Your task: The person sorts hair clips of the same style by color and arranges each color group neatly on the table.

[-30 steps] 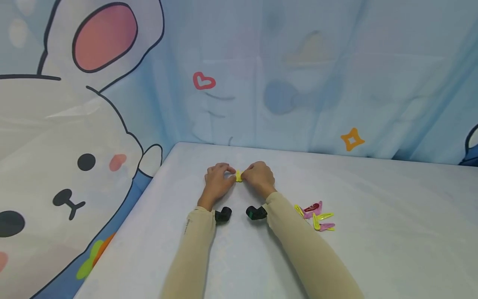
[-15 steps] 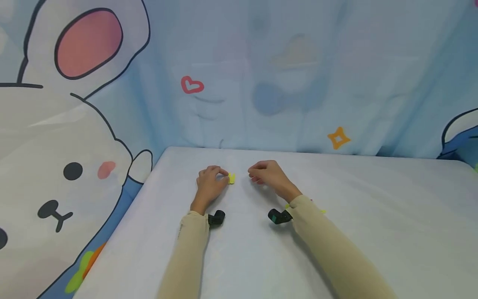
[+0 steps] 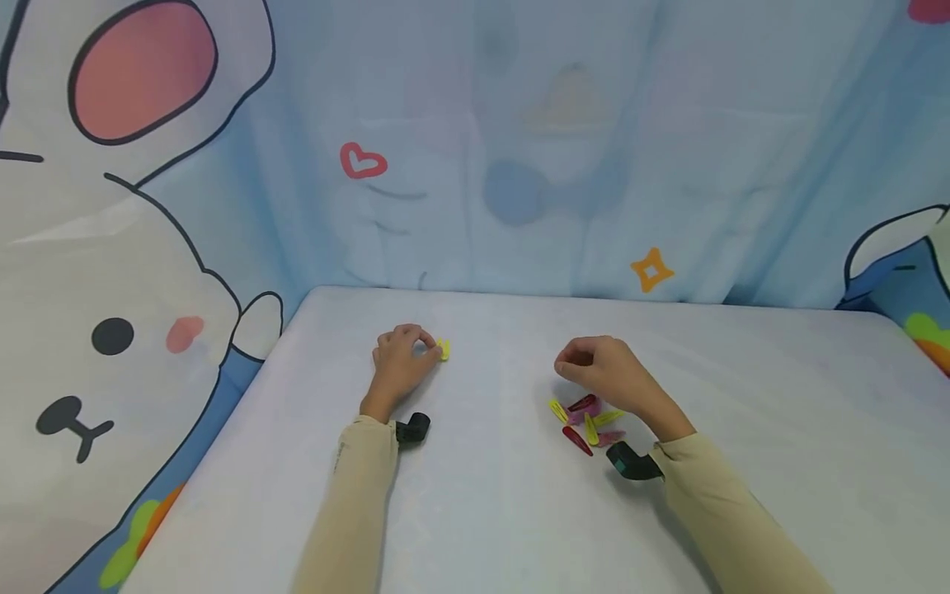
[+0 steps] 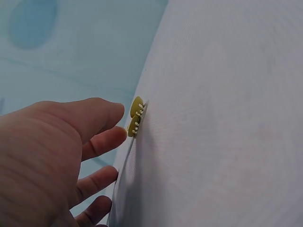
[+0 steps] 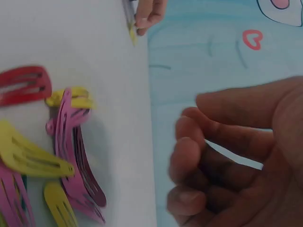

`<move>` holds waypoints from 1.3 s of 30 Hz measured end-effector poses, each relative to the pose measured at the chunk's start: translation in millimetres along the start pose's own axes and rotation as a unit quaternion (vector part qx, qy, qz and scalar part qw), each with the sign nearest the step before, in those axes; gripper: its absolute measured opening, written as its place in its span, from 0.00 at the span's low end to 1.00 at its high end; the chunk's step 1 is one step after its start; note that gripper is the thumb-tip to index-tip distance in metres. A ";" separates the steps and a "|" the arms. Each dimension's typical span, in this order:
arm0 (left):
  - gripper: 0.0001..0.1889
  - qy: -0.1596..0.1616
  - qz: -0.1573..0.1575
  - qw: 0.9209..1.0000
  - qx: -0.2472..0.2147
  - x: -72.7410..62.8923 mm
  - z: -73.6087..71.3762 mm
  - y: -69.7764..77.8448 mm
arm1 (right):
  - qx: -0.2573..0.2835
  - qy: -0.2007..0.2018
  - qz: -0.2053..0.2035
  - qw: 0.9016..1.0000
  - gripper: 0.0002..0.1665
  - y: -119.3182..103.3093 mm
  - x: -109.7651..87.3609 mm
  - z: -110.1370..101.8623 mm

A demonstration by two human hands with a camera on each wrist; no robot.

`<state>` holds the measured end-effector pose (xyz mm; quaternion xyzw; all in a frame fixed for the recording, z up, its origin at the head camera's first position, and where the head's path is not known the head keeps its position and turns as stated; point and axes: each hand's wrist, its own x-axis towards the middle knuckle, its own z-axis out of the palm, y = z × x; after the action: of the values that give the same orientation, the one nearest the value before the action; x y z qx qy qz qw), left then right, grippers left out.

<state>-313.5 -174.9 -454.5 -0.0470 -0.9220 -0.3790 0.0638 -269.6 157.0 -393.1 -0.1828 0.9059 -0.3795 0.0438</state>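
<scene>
Two small yellow claw clips (image 4: 136, 109) stand side by side on the white table, plainest in the left wrist view. Thumb and forefinger of my left hand (image 3: 401, 363) are right beside them, slightly apart from each other, with the other fingers spread loosely. My right hand (image 3: 609, 371) hovers over a pile of snap hair clips, its fingers loosely bent and nothing between them. In that pile lie a red snap clip (image 5: 26, 85), yellow snap clips (image 5: 35, 153) and pink snap clips (image 5: 66, 146), some overlapping.
The white table (image 3: 490, 495) ends at a light blue printed curtain (image 3: 445, 231) behind. A cartoon rabbit panel (image 3: 134, 272) borders the left side. Black wrist cameras (image 3: 633, 462) stick out below both hands.
My right hand has left the yellow claw clips and moved right, over the snap clip pile. My left hand stays beside the claw clips. The head view has swung right.
</scene>
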 end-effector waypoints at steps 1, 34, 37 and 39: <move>0.09 0.001 0.001 1.000 0.002 0.7 -0.4 0.5 | -0.011 -0.011 -0.005 1.000 0.08 -0.2 -1.1 -1.2; 0.11 0.006 -0.010 0.999 0.034 0.2 3.1 5.1 | -0.053 -0.105 -0.051 0.992 0.09 8.1 -4.6 17.9; 0.11 0.001 -0.013 0.999 0.036 0.4 3.0 9.5 | -0.045 -0.106 -0.049 0.992 0.09 10.3 -2.9 15.2; 0.11 -0.007 -0.015 0.999 0.039 -0.1 3.2 13.3 | -0.035 -0.106 -0.045 0.993 0.08 10.6 -2.3 12.9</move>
<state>-311.9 -163.3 -447.6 -0.0332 -0.9372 -0.3431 0.0535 -267.8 156.0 -409.8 -0.2637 0.8998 -0.3276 0.1166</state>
